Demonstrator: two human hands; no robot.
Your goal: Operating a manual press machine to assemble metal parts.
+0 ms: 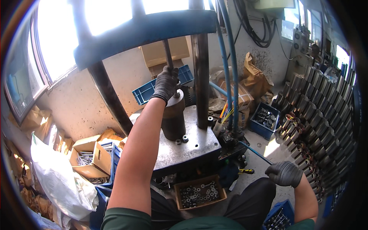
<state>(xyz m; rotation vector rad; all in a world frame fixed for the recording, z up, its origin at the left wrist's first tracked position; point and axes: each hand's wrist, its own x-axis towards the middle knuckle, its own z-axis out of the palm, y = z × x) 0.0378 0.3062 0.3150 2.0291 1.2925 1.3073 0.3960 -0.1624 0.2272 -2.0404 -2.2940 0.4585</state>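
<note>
Dark rod (167, 53) within curled left fingers (174, 73)

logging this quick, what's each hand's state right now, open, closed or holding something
Left hand: closed, seemingly around the rod; its grip is partly hidden.
Right hand: closed, holding the blue lever.

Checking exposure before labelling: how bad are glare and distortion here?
Head view: windows blown out to white behind the press; head view: glare on the steel plate, plus a harsh sun patch on the floor; head view: fisheye rim goes black, blue crossbeam looks bowed; head view: gloved left hand and right hand both legible.
</note>
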